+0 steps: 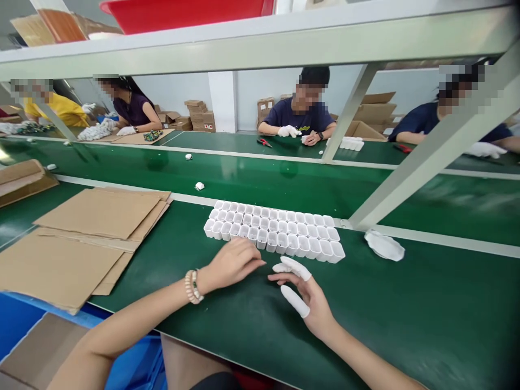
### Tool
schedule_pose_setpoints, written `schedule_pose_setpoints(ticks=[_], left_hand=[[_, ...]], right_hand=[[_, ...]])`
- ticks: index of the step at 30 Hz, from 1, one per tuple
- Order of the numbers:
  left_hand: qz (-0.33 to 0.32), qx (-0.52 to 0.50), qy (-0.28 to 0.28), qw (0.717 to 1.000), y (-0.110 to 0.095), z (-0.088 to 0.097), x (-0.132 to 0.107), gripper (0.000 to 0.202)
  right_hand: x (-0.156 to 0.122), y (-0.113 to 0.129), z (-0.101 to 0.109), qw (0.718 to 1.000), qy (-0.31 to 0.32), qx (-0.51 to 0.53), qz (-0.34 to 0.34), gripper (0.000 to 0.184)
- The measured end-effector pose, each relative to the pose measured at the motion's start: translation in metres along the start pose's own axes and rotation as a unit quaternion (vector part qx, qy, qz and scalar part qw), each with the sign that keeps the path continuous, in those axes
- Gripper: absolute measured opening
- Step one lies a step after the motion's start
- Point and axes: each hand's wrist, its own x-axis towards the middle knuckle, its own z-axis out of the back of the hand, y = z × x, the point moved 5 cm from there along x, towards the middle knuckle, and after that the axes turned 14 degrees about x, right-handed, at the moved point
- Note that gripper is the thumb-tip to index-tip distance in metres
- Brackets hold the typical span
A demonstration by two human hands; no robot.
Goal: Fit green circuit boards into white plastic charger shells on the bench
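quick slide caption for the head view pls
Left hand and right hand, the right wearing white finger covers, near rows of white cups on a green bench.

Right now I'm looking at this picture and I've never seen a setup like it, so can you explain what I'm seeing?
There's no robot here, just a person's two hands. The one picture comes from a camera worn on that person's head, looking forward and down.

The left hand, with a bracelet at its wrist, is by the near row of white cups, its fingers curled; I can't make out anything in them. The right hand is open, with white covers on the thumb and two fingers, and holds nothing I can see.

The cups stand in three rows on a green bench. Cardboard lies to the left, and a crumpled white item to the right. Other people work across from them.
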Motion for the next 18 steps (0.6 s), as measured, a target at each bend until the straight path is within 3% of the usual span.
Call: schedule_pose_setpoints(ticks=[4,6,8,11,14,16,18], left_hand=[[0.120,0.022,0.110,0.986,0.068,0.039,-0.016,0.030],[0.211,-0.002,0.164,0.964,0.105,0.049,-0.037,0.043],[0.256,-0.017,0.189,0.948,0.130,0.050,-0.057,0.049],[0.251,-0.033,0.195,0.947,0.143,0.041,-0.073,0.041],[0.239,-0.034,0.183,0.953,0.140,0.033,-0.073,0.026],[0.235,-0.027,0.176,0.956,0.137,0.033,-0.070,0.022],[0.231,-0.024,0.168,0.958,0.134,0.037,-0.068,0.019]], right_hand=[[0.001,0.001,0.001,0.999,0.008,-0.039,0.003,0.046],[0.001,0.001,0.002,0.998,0.019,-0.066,0.012,0.047],[0.001,0.002,0.001,0.995,0.032,-0.095,0.023,0.046],[0.002,0.010,-0.002,0.991,0.041,-0.119,0.034,0.042],[0.016,0.038,-0.012,0.988,0.038,-0.145,0.049,0.036],[0.041,0.063,-0.026,0.977,0.069,-0.187,0.078,0.033],[0.085,0.082,-0.047,0.955,0.124,-0.240,0.123,0.029]])
